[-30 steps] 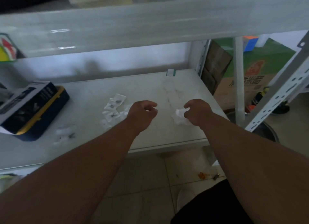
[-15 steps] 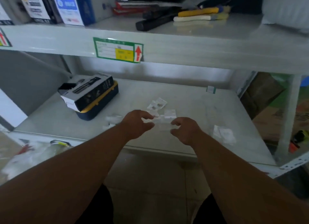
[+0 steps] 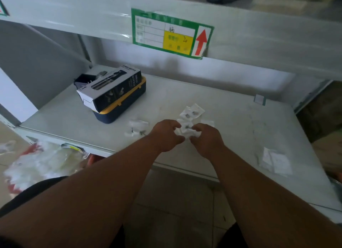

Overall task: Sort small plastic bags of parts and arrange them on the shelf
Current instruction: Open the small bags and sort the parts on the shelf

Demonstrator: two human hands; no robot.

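Both hands have drawn together since a moment ago, meeting over the middle of the shelf (image 3: 231, 107). Nearest, the left hand (image 3: 166, 134) and right hand (image 3: 207, 140) curl their fingers round a small bunch of plastic bags (image 3: 186, 130), pinching it between them. Two flat bags (image 3: 275, 160) lie apart near the shelf's right front edge, and a few more (image 3: 136, 127) sit just left of the left hand. Beyond the hands, another cluster (image 3: 192, 113) shows dark parts inside. Farther left, an opened black carton (image 3: 109, 88) rests on a navy case with yellow trim (image 3: 125, 103). Above, a green label (image 3: 171, 33) with a red arrow hangs on the upper shelf's edge.
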